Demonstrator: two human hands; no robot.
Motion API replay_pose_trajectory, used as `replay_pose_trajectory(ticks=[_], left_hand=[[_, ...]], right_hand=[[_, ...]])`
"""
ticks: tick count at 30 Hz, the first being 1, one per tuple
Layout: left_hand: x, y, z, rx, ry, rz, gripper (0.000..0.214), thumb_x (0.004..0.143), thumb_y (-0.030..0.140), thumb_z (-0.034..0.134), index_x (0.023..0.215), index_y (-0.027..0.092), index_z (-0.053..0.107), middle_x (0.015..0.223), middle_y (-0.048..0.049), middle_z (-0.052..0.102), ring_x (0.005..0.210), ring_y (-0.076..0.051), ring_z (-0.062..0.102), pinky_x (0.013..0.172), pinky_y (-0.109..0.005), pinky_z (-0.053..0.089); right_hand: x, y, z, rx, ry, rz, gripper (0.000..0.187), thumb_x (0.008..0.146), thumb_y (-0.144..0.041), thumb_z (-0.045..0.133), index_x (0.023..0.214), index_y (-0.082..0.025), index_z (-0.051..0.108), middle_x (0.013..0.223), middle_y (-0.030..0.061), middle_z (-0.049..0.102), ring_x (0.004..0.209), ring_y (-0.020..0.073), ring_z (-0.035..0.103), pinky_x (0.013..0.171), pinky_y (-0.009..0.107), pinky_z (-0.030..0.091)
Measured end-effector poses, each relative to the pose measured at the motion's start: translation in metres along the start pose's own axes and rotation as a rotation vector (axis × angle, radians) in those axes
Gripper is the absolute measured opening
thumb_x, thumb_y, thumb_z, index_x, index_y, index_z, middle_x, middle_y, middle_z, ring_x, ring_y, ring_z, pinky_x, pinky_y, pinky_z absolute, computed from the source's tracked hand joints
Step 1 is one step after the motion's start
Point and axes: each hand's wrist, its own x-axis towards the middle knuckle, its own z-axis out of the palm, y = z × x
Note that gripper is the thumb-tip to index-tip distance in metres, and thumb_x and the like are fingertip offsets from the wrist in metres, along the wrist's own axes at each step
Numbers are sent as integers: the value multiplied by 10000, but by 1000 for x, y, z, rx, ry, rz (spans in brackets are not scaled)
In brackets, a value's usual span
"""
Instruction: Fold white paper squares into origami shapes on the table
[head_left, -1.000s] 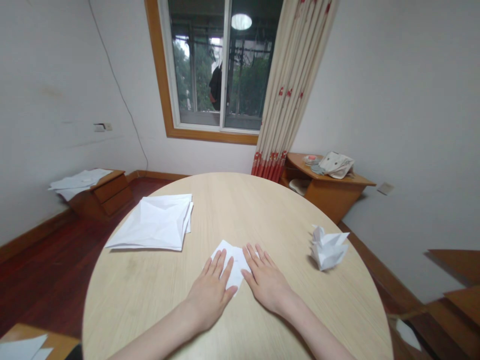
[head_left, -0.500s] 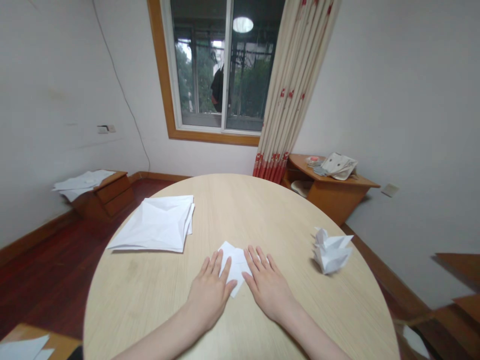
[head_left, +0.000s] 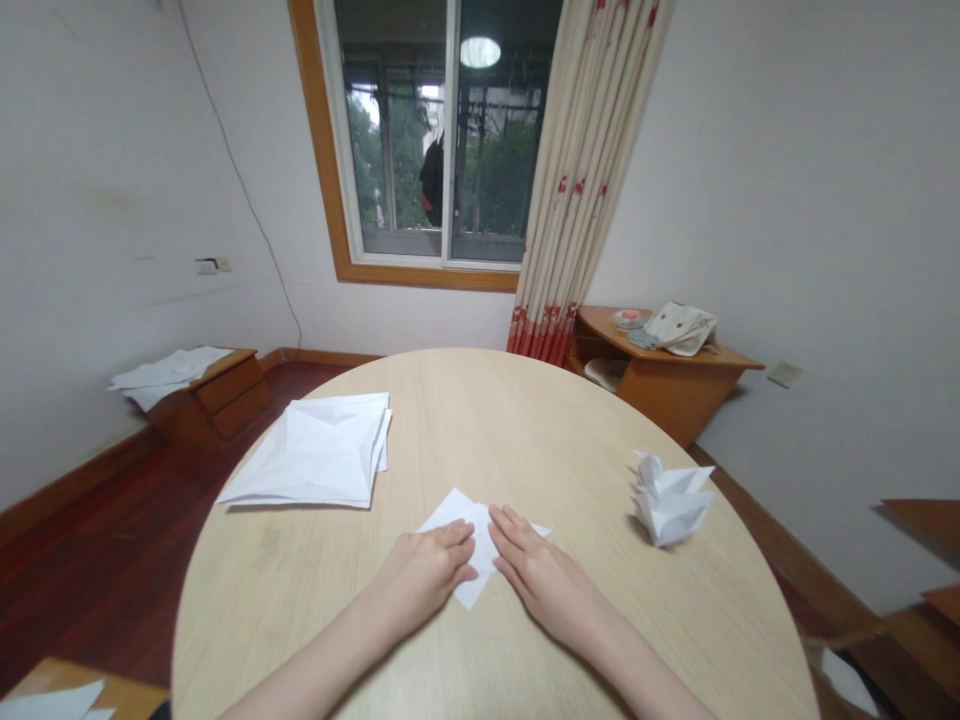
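A small folded white paper [head_left: 465, 520] lies on the round wooden table [head_left: 480, 420] in front of me. My left hand [head_left: 427, 570] rests on its left part, fingers stretched out toward the right and lying flat on it. My right hand [head_left: 536, 570] lies flat over its right part, fingers extended and together. Both hands press the paper against the tabletop, and the paper's near tip shows between them.
A stack of creased white sheets [head_left: 315, 455] lies at the table's left. A finished folded paper figure [head_left: 670, 500] stands at the right. Low wooden cabinets stand by the left wall [head_left: 214, 390] and the right wall [head_left: 660, 375]. A window and a curtain are behind.
My left hand has turned so that its fingers point right across the paper instead of forward. The paper has shifted slightly and more of its far corner shows. My right hand has barely moved.
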Motion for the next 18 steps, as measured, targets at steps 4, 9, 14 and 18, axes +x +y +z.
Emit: replay_pose_trajectory(ticks=[4, 9, 14, 18], left_hand=[[0, -4, -2, -50, 49, 28, 142, 919, 232, 547, 971, 239, 679, 1218, -12, 648, 1082, -191, 632, 834, -270, 523], [0, -2, -6, -85, 51, -4, 117, 909, 214, 564, 946, 235, 673, 1150, -2, 679, 993, -185, 670, 768, -233, 513], [-1, -1, -9, -135, 75, 20, 155, 936, 245, 522, 922, 244, 677, 1112, -2, 692, 984, -173, 668, 789, -228, 495], [-1, -2, -8, -156, 84, 14, 184, 944, 254, 511, 913, 242, 691, 1120, -3, 693, 994, -180, 665, 809, -246, 495]], right_hand=[[-2, -4, -8, 6, 19, -66, 404, 933, -165, 407, 1315, -175, 535, 1431, 101, 436, 1347, 247, 364, 1096, 443, 370], [-3, -10, -15, -8, -13, -94, 399, 913, -118, 387, 1252, -169, 591, 1399, 89, 488, 1322, 229, 411, 1085, 399, 392], [-6, -14, -22, 31, -50, -81, 382, 932, -154, 380, 1249, -172, 592, 1390, 86, 503, 1287, 207, 464, 1074, 357, 403], [-7, -14, -22, 63, -66, -97, 322, 924, -179, 437, 1179, -183, 633, 1376, 74, 521, 1308, 208, 436, 1089, 363, 379]])
